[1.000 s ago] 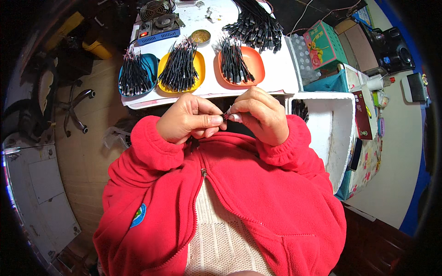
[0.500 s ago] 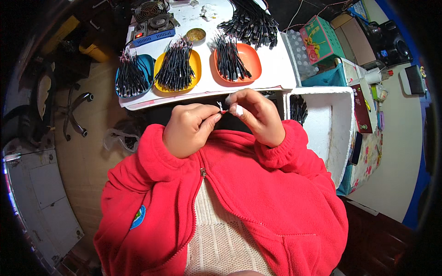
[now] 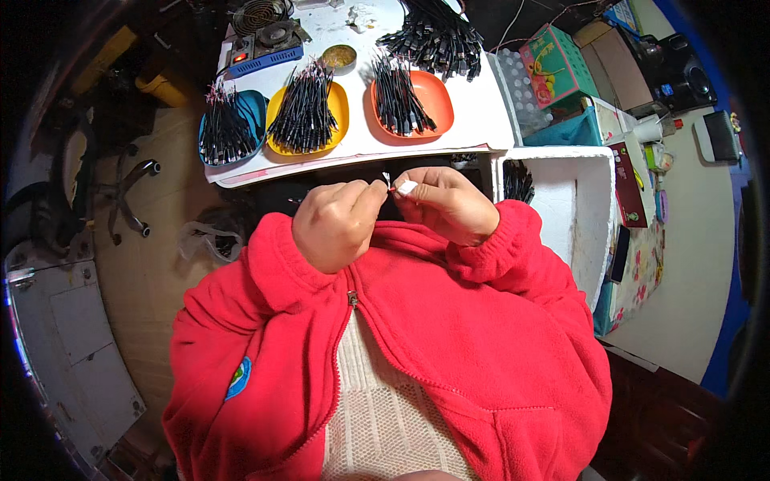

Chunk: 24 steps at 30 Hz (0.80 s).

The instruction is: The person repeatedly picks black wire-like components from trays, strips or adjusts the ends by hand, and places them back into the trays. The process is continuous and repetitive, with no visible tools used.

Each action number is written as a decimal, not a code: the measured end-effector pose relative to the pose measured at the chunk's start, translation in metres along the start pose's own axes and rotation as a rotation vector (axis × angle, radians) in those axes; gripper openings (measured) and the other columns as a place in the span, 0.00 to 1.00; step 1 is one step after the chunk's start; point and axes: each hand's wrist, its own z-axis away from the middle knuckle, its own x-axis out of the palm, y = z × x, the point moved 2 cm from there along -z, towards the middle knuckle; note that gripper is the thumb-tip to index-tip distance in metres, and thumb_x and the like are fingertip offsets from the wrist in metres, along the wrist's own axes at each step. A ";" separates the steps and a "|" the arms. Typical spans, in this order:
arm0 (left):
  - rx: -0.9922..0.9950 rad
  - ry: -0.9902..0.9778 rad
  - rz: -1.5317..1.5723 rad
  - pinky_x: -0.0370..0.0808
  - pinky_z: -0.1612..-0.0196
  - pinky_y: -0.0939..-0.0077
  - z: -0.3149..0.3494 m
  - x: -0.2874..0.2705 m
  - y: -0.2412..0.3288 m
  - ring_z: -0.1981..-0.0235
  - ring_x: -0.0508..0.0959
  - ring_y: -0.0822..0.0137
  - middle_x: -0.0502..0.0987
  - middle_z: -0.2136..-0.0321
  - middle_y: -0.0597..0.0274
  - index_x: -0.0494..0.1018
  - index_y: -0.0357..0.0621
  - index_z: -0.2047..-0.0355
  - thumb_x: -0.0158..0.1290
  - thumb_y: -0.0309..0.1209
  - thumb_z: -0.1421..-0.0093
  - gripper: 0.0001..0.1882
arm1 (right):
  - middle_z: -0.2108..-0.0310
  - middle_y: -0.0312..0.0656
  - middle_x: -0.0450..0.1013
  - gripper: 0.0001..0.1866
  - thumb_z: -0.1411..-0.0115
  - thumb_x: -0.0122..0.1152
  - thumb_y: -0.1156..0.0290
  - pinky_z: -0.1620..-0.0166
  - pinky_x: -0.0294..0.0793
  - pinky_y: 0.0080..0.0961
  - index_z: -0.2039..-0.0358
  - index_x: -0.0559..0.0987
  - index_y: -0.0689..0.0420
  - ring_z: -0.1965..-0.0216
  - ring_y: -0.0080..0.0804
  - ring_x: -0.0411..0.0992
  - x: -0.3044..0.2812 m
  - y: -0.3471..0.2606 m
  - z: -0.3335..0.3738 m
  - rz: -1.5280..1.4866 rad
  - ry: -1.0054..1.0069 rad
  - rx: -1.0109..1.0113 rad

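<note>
My left hand (image 3: 341, 223) is closed in front of my chest, pinching a small cable end (image 3: 388, 181) with thin white and red wires. Its fingertips almost meet those of my right hand (image 3: 449, 207), which is also closed, thumb against the fingers at the same wires. White tape or a dressing is wrapped round my right thumb. Most of the held cable is hidden by my fingers. Beyond my hands, bundles of black cables with bare thin wire ends lie in a blue dish (image 3: 258, 108), a yellow dish (image 3: 342, 112) and an orange dish (image 3: 443, 104).
At the back of the white table (image 3: 353, 164) are a blue soldering device (image 3: 269, 60) with a fan, a small round tin (image 3: 338, 57) and a big pile of black cables (image 3: 437, 40). A white foam box (image 3: 553, 240) holding cables stands at my right.
My right hand's fingers have curled in closer to the wires, and my left hand has turned, its knuckles now more over the cable end. The view has shifted slightly.
</note>
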 end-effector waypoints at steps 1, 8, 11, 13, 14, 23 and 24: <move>-0.020 0.023 0.073 0.71 0.76 0.69 -0.001 0.000 -0.002 0.78 0.77 0.60 0.74 0.78 0.53 0.74 0.33 0.66 0.54 0.19 0.45 0.06 | 0.69 0.32 0.70 0.09 0.35 0.54 0.68 0.63 0.64 0.14 0.62 0.74 0.61 0.70 0.19 0.64 0.001 -0.001 0.001 0.002 -0.076 -0.066; -0.684 -0.161 0.970 0.65 0.79 0.86 -0.003 -0.016 -0.017 0.81 0.70 0.81 0.74 0.82 0.67 0.77 0.31 0.69 0.53 0.24 0.39 0.07 | 0.69 0.41 0.71 0.13 0.51 0.67 0.79 0.64 0.71 0.25 0.64 0.76 0.60 0.68 0.31 0.71 0.022 -0.023 0.018 1.089 0.174 -0.962; -0.723 -0.191 1.087 0.63 0.79 0.89 -0.005 -0.018 -0.016 0.81 0.69 0.82 0.74 0.81 0.67 0.77 0.31 0.68 0.53 0.24 0.38 0.07 | 0.70 0.40 0.71 0.14 0.54 0.68 0.80 0.65 0.71 0.26 0.65 0.76 0.60 0.69 0.34 0.71 0.029 -0.031 0.015 1.277 0.140 -1.287; -0.710 -0.187 1.138 0.63 0.78 0.89 -0.005 -0.015 -0.014 0.80 0.69 0.83 0.74 0.81 0.68 0.77 0.31 0.67 0.53 0.25 0.38 0.07 | 0.70 0.40 0.71 0.13 0.55 0.67 0.80 0.66 0.70 0.28 0.68 0.75 0.59 0.70 0.36 0.70 0.030 -0.031 0.011 1.310 0.168 -1.326; -0.738 -0.180 1.054 0.66 0.79 0.84 -0.003 -0.013 -0.015 0.82 0.72 0.76 0.76 0.80 0.61 0.76 0.31 0.67 0.53 0.23 0.40 0.05 | 0.70 0.40 0.71 0.12 0.54 0.67 0.81 0.66 0.70 0.28 0.68 0.75 0.60 0.70 0.36 0.70 0.030 -0.029 0.009 1.329 0.186 -1.308; 0.074 0.030 -0.027 0.72 0.78 0.70 0.002 -0.005 -0.008 0.81 0.74 0.62 0.71 0.80 0.55 0.73 0.31 0.62 0.54 0.18 0.48 0.11 | 0.72 0.30 0.66 0.09 0.33 0.52 0.69 0.64 0.65 0.16 0.63 0.71 0.62 0.70 0.15 0.61 0.011 -0.004 -0.005 0.317 0.004 -0.280; 0.060 0.015 0.021 0.72 0.78 0.72 0.002 -0.006 -0.009 0.81 0.74 0.64 0.72 0.80 0.55 0.74 0.30 0.63 0.54 0.18 0.47 0.10 | 0.72 0.30 0.66 0.10 0.33 0.52 0.67 0.66 0.63 0.14 0.63 0.71 0.62 0.71 0.15 0.60 0.011 -0.006 -0.004 0.303 -0.048 -0.296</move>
